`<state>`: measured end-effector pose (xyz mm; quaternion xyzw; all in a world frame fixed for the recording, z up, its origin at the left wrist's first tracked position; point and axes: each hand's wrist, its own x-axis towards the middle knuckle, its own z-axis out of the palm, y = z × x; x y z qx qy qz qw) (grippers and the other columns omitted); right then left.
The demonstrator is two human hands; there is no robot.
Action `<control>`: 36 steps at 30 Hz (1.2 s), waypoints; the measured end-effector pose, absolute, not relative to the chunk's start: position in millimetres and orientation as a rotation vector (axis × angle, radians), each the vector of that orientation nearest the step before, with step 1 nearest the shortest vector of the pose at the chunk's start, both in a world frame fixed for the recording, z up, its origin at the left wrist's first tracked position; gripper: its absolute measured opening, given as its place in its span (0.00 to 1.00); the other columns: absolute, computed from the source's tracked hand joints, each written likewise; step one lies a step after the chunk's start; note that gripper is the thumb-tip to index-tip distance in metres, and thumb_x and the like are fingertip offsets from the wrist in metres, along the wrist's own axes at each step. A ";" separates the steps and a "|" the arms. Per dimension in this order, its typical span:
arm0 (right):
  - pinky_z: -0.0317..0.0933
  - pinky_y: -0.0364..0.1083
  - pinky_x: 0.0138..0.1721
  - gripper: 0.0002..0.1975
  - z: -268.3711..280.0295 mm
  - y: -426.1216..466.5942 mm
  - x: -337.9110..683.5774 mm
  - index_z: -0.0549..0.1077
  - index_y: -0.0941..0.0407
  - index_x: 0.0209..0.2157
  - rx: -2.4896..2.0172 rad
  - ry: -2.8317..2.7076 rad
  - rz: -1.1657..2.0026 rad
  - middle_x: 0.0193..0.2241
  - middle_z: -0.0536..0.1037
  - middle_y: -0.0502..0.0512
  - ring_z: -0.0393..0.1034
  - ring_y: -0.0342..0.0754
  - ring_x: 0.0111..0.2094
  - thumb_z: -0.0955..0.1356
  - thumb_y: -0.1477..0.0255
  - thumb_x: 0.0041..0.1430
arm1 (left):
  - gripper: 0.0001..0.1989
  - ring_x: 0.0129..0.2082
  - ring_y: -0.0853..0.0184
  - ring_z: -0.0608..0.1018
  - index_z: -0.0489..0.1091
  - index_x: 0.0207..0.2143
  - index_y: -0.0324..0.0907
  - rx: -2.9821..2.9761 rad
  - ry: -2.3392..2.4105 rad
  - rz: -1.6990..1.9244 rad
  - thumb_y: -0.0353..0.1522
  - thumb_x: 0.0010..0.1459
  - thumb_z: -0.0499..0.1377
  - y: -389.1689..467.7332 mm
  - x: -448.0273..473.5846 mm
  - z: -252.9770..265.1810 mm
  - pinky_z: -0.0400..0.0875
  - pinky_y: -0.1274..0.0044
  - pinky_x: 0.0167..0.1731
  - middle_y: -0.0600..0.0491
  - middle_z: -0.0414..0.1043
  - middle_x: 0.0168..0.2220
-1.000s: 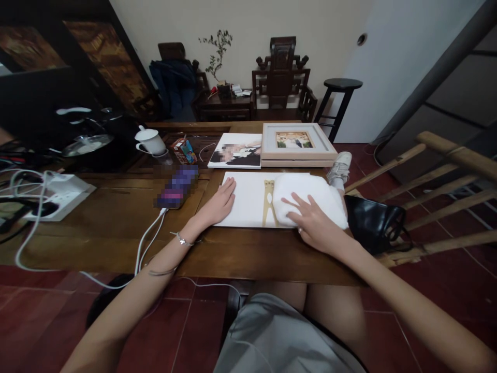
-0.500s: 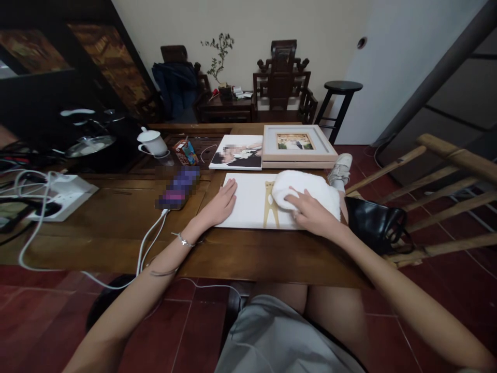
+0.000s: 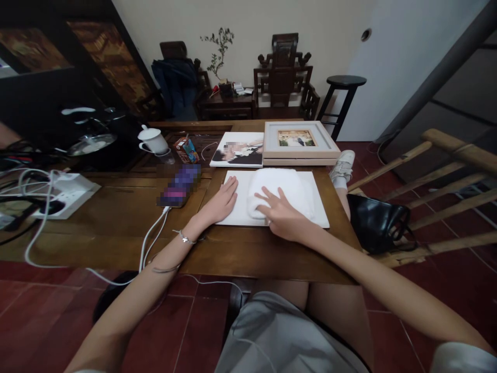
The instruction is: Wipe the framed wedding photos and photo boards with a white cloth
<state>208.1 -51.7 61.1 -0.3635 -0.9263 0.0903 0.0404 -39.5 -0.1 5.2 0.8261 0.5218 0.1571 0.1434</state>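
A white panel (image 3: 241, 182) lies flat on the wooden table. My left hand (image 3: 223, 201) rests on its left end, fingers stretched out and holding nothing. A fluffy white folded towel (image 3: 272, 178) covers the middle of the panel. Spread over the towel's near side, the fingers of my right hand (image 3: 282, 215) press down on it from above. The towel hides the tan figure printed on the panel.
Behind the panel are a photo print (image 3: 238, 149) and stacked picture frames (image 3: 298, 142). Leftward lie a phone (image 3: 179, 185) with a white cable, a small box (image 3: 186, 149), a lidded white cup (image 3: 152, 140) and a power strip (image 3: 73, 196). A black bag (image 3: 378, 220) sits at right.
My right hand and the towel have slid left across the panel, uncovering its right end and covering the tan figure. The right fingers are more spread. My left hand stays in place.
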 end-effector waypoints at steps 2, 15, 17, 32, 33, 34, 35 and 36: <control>0.38 0.74 0.67 0.28 62.8 -74.8 210.9 0.72 0.62 0.55 -1.073 -2.880 0.275 0.69 0.58 0.69 0.40 0.67 0.72 0.61 0.87 0.53 | 0.31 0.73 0.57 0.47 0.50 0.69 0.30 2.387 1.504 0.456 0.38 0.69 0.39 -0.4 -38.8 5.4 0.43 0.60 0.70 0.37 0.44 0.72; 0.40 0.74 0.66 0.26 63.2 -63.5 213.9 0.74 0.58 0.54 -0.950 -2.868 0.291 0.67 0.63 0.65 0.46 0.63 0.71 0.62 0.85 0.54 | 0.31 0.73 0.58 0.48 0.51 0.69 0.30 2.403 1.499 0.445 0.39 0.70 0.39 -0.1 -41.1 6.9 0.43 0.61 0.70 0.37 0.45 0.72; 0.40 0.76 0.65 0.26 61.9 -41.4 210.1 0.73 0.58 0.54 -0.989 -2.837 0.269 0.66 0.64 0.67 0.47 0.63 0.71 0.61 0.85 0.55 | 0.31 0.73 0.57 0.48 0.51 0.69 0.32 2.401 1.493 0.460 0.40 0.70 0.40 1.0 -42.4 5.4 0.43 0.61 0.70 0.38 0.45 0.72; 0.40 0.81 0.62 0.26 55.3 -78.7 199.1 0.73 0.58 0.56 -1.085 -2.865 0.146 0.68 0.59 0.67 0.42 0.69 0.71 0.61 0.84 0.58 | 0.31 0.73 0.56 0.48 0.51 0.68 0.27 2.402 1.519 0.430 0.37 0.69 0.40 -2.7 -38.9 11.4 0.43 0.62 0.70 0.36 0.45 0.72; 0.40 0.81 0.62 0.25 55.6 -89.6 200.7 0.73 0.57 0.56 -1.052 -2.882 0.157 0.69 0.59 0.67 0.42 0.69 0.71 0.62 0.82 0.58 | 0.31 0.73 0.56 0.48 0.51 0.68 0.27 2.402 1.522 0.425 0.37 0.69 0.40 -3.2 -38.3 12.1 0.43 0.62 0.70 0.36 0.45 0.72; 0.41 0.81 0.62 0.24 56.7 -98.8 202.6 0.73 0.57 0.56 -1.020 -2.904 0.179 0.69 0.59 0.66 0.43 0.70 0.71 0.62 0.81 0.59 | 0.31 0.73 0.56 0.48 0.51 0.68 0.26 2.400 1.524 0.421 0.37 0.69 0.40 -3.6 -37.8 12.6 0.43 0.61 0.70 0.36 0.45 0.72; 0.41 0.81 0.61 0.23 58.5 -106.0 204.6 0.73 0.56 0.55 -0.990 -2.926 0.203 0.69 0.59 0.66 0.43 0.69 0.71 0.63 0.80 0.59 | 0.31 0.73 0.57 0.48 0.51 0.68 0.26 2.399 1.525 0.418 0.37 0.69 0.39 -3.8 -37.6 12.9 0.43 0.61 0.70 0.36 0.45 0.72; 0.42 0.80 0.62 0.23 61.0 -110.8 206.3 0.73 0.56 0.55 -0.963 -2.943 0.223 0.69 0.59 0.65 0.43 0.68 0.71 0.63 0.80 0.59 | 0.32 0.73 0.57 0.49 0.51 0.68 0.26 2.399 1.525 0.415 0.37 0.69 0.39 -3.8 -37.5 13.0 0.43 0.61 0.70 0.35 0.45 0.72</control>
